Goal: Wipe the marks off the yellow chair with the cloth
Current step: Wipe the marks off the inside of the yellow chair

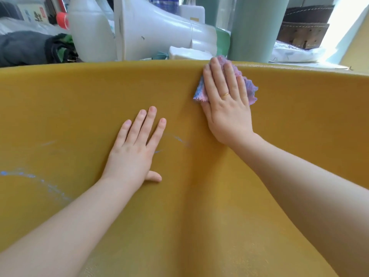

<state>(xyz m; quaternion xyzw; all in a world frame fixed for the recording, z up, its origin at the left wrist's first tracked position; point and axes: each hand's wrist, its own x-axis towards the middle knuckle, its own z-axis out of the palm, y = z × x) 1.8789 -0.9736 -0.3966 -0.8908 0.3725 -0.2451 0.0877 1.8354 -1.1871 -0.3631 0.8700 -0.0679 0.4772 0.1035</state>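
The yellow chair (79,100) fills most of the view, its backrest curving up to a top edge. My right hand (225,102) lies flat with straight fingers on a pink and blue cloth (250,90), pressing it against the backrest just under the top edge. My left hand (135,144) rests flat on the chair, fingers spread, lower and to the left. Faint blue marks (179,139) show just right of my left hand. A longer blue smear (30,176) runs along the chair's left side.
Behind the chair's top edge stand a white plastic bottle (89,27), a white megaphone (159,27) and a pale green cylinder (253,27). Dark bags (30,47) lie at the back left, and brown leather items (305,27) at the back right.
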